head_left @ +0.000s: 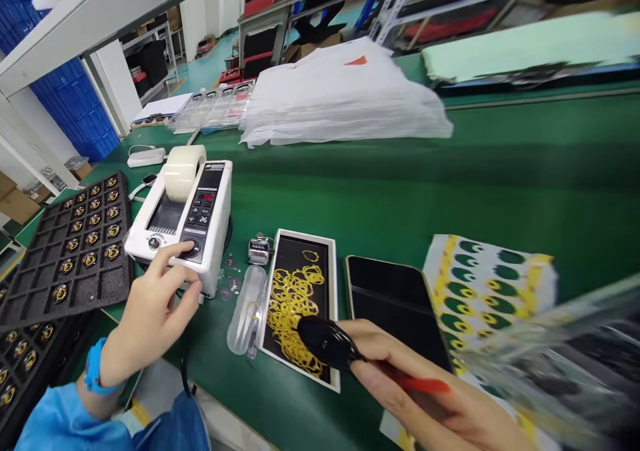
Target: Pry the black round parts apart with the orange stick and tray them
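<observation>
My left hand (159,298) is at the front of a white tape dispenser (226,198). Its index finger rests on the round black button (192,248), and the thumb stands apart with nothing held. A wide roll of clear tape (185,171) sits in the dispenser, whose red display reads 36. Between the thumb and fingers of my right hand (400,371) is a black oval-ended piece (327,343); something red shows below it, its exact kind unclear. It is over the white-rimmed tray (336,284), in which many thin yellow rings (293,301) lie heaped.
Left stands a black foam tray (37,264) with small round gold-and-black parts. Near the yellow rings are a metal tally counter (259,250), a clear plastic case (246,311) and a phone (390,298). A yellow-marked sheet (543,284) lies right; stacked white sheets (340,98) lie behind.
</observation>
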Demonstrator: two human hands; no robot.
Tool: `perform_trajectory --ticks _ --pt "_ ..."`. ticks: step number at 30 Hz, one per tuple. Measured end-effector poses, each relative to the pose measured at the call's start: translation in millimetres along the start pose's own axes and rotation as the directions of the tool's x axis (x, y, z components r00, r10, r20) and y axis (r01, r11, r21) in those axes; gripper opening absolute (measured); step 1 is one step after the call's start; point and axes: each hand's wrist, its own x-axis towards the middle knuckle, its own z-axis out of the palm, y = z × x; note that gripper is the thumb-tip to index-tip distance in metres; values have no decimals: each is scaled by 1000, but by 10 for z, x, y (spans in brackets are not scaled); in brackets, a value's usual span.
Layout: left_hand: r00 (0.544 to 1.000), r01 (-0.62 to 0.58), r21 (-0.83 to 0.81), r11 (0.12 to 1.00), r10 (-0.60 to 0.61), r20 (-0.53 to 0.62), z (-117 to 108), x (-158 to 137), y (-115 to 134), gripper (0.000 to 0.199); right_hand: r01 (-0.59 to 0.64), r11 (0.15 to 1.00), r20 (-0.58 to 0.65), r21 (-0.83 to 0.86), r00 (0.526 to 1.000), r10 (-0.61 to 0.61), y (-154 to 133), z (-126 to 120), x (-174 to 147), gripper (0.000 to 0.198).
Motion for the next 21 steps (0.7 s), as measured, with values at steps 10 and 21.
perform_trajectory --ticks 10,21 --pt "871 225 -546 807 84 484 539 288 267 23 -299 888 206 350 949 238 -109 -45 57 44" --pt "823 312 -496 810 29 567 822 307 128 30 -310 867 260 391 940 219 -179 -70 105 49"
